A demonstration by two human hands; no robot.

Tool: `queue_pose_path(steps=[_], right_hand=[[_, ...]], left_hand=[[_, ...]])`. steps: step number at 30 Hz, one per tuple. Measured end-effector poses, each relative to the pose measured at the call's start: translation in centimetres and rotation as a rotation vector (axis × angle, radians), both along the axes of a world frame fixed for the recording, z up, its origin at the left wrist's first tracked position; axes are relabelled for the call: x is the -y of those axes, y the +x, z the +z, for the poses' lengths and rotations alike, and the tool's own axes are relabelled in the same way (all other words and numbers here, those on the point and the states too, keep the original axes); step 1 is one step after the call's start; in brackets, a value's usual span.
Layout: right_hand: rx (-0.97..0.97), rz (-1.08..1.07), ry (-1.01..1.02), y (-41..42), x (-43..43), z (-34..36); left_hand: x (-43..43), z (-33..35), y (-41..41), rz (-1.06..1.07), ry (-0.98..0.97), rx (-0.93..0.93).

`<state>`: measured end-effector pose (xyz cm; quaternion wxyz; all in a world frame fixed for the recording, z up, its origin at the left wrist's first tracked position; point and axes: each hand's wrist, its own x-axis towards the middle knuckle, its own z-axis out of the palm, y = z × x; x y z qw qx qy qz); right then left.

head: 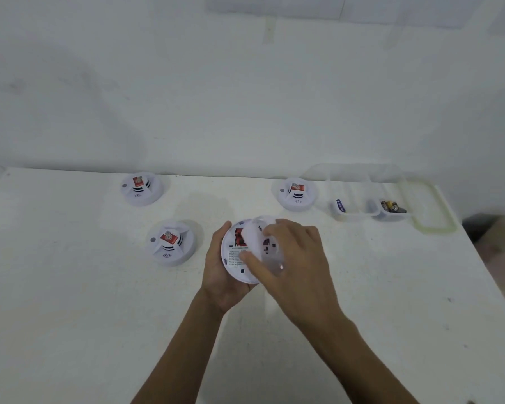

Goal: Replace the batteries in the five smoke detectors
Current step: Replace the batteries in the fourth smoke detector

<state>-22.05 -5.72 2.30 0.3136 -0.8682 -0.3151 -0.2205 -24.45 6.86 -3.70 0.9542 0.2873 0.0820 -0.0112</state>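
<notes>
While left hand (220, 275) cradles detector (239, 252), right fingers (254, 262) pinch cover (263, 243).

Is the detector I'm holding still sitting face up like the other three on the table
No, the held smoke detector is turned with its labelled back toward the camera in the left hand, while the three detectors on the table show their red-stickered fronts.
</notes>
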Motion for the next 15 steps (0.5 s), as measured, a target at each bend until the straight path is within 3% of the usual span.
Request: queue_pose_path(steps=[3, 5, 6, 8, 9, 15], right_hand=[[0.144, -0.100, -0.056, -0.4, -2.4, -0.9], [0.150, 0.121, 0.270, -0.5, -3.4, -1.5], [0.010, 0.206, 0.413, -0.2, -3.3, -1.9], [-0.153, 0.283, 0.098, -0.6, -2.5, -1.4], [-0.099, 0.190, 0.001, -0.4, -1.8, -1.5], [0.104, -0.187, -0.128, -0.7, -2.9, -1.6]], left_hand=[[0.2, 0.2, 0.1, 0.040, 0.015, -0.011], [0.4, 0.3, 0.1, 0.068, 0.032, -0.060], [0.4, 0.3, 0.0, 0.080, 0.026, -0.091], [0.4, 0.5, -0.1, 0.087, 0.022, -0.135], [0.3, 0.5, -0.1, 0.080, 0.021, -0.137], [0.5, 1.0, -0.1, 0.092, 0.049, -0.111]])
